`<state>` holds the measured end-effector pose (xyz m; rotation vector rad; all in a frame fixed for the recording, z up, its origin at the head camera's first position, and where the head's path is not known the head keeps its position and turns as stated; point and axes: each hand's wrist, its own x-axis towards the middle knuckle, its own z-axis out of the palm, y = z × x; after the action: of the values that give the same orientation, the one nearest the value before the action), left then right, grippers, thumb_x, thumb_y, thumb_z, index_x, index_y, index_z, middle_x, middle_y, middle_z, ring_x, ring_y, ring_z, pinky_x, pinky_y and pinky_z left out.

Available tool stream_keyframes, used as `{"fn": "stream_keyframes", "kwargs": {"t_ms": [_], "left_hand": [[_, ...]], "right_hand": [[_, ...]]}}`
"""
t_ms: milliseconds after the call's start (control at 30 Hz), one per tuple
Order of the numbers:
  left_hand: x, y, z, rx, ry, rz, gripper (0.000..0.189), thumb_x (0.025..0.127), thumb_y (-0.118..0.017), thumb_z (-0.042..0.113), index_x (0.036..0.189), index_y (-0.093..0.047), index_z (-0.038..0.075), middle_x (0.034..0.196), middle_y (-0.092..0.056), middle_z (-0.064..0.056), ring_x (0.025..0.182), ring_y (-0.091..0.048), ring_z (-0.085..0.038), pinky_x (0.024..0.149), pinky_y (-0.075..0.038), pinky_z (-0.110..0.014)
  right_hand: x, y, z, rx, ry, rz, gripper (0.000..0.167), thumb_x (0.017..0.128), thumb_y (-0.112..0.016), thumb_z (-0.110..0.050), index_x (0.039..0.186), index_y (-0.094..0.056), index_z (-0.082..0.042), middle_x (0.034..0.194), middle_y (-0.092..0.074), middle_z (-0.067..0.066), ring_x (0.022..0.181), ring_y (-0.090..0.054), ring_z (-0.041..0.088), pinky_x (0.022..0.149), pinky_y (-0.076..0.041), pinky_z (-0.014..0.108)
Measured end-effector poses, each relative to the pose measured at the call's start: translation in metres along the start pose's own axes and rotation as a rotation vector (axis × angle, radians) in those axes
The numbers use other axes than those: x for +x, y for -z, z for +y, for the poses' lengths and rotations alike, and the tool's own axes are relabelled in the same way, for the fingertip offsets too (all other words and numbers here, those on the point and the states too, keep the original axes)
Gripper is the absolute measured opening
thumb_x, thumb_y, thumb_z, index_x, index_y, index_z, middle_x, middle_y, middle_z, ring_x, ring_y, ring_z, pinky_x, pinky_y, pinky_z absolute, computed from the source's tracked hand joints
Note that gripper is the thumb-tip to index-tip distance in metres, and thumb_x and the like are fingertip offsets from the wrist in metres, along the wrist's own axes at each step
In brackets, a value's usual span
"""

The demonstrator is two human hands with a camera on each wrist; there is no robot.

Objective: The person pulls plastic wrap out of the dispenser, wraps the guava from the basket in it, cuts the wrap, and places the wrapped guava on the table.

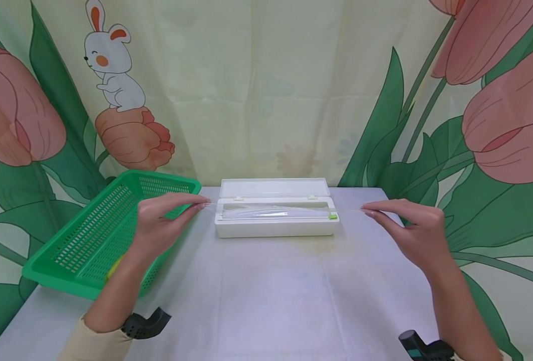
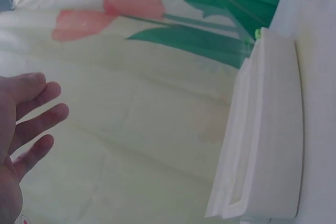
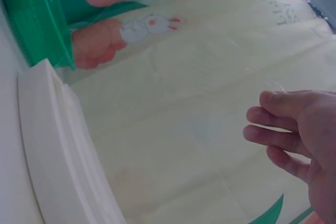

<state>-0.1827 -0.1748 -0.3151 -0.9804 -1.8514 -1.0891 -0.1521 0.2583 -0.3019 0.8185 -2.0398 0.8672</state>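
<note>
A thin clear sheet of cling film [image 1: 271, 209] stretches between my two hands, across a white cling film dispenser [image 1: 274, 229]. At its left end, my left hand [image 1: 160, 220] pinches the film between thumb and fingers. My right hand [image 1: 413, 225] pinches the opposite end, out to the right of the box. The dispenser's lid [image 1: 274, 188] is raised at the back, and a small green slider [image 1: 333, 216] sits at its front right corner. In the left wrist view, the fingers of my left hand [image 2: 31, 111] are spread below the pinch.
A green perforated basket [image 1: 59, 288] stands at the left of the white-covered table [image 1: 275, 306], with a yellow thing [image 1: 113, 268] partly hidden behind my left forearm. Behind the table hangs a curtain [image 1: 257, 90] printed with tulips and a rabbit.
</note>
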Motion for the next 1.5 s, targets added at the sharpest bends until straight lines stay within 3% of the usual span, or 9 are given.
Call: {"fn": "stream_keyframes", "kwargs": {"t_ms": [133,333,600,900,1200,1500], "left_hand": [[0.001,0.002,0.002,-0.009,-0.010,0.007,0.025,0.069,-0.077,-0.013,0.091,-0.076,0.000,0.084,-0.075,-0.010,0.089,-0.069,0.000,0.079,-0.051,-0.012],[0.002,0.005,0.006,-0.015,-0.043,0.018,0.010,0.082,-0.075,0.006,0.090,-0.077,0.000,0.084,-0.075,-0.007,0.084,-0.070,-0.004,0.075,-0.050,-0.011],[0.004,0.010,0.010,0.003,-0.056,0.033,0.023,0.087,-0.072,0.023,0.090,-0.077,0.000,0.083,-0.075,-0.006,0.087,-0.069,0.000,0.076,-0.050,-0.010],[0.007,0.013,0.017,-0.015,-0.068,0.044,0.026,0.086,-0.072,0.023,0.088,-0.076,-0.002,0.082,-0.074,-0.010,0.088,-0.069,-0.001,0.081,-0.052,-0.013],[0.012,0.014,0.027,-0.024,-0.103,0.069,0.029,0.087,-0.072,0.025,0.085,-0.076,-0.004,0.080,-0.074,-0.010,0.086,-0.070,-0.001,0.077,-0.051,-0.011],[0.016,0.018,0.036,-0.034,-0.122,0.093,0.029,0.086,-0.073,0.025,0.084,-0.075,-0.005,0.080,-0.074,-0.010,0.086,-0.070,-0.002,0.079,-0.051,-0.011]], "right_hand": [[0.000,0.002,-0.002,0.003,0.018,0.003,0.014,0.079,-0.077,-0.006,0.092,-0.077,-0.002,0.086,-0.076,0.004,0.091,-0.065,-0.011,0.083,-0.047,0.005],[0.001,0.005,-0.005,0.011,0.026,0.018,0.016,0.081,-0.077,-0.013,0.090,-0.077,0.000,0.085,-0.076,0.002,0.090,-0.064,-0.012,0.083,-0.047,0.005],[0.006,0.007,-0.016,0.082,0.057,0.052,0.034,0.086,-0.071,-0.030,0.086,-0.076,0.004,0.085,-0.076,-0.002,0.086,-0.066,-0.009,0.081,-0.048,0.006],[0.011,0.010,-0.030,0.096,0.088,0.077,0.040,0.087,-0.070,-0.033,0.083,-0.075,0.007,0.086,-0.075,-0.006,0.086,-0.065,-0.010,0.080,-0.048,0.005],[0.011,0.015,-0.032,0.152,0.139,0.092,0.024,0.084,-0.075,-0.019,0.084,-0.076,0.005,0.081,-0.075,0.007,0.085,-0.067,-0.004,0.079,-0.048,0.006],[0.013,0.020,-0.041,0.178,0.189,0.106,0.024,0.083,-0.076,-0.018,0.083,-0.076,0.006,0.080,-0.075,0.008,0.086,-0.068,-0.003,0.080,-0.048,0.007]]}}
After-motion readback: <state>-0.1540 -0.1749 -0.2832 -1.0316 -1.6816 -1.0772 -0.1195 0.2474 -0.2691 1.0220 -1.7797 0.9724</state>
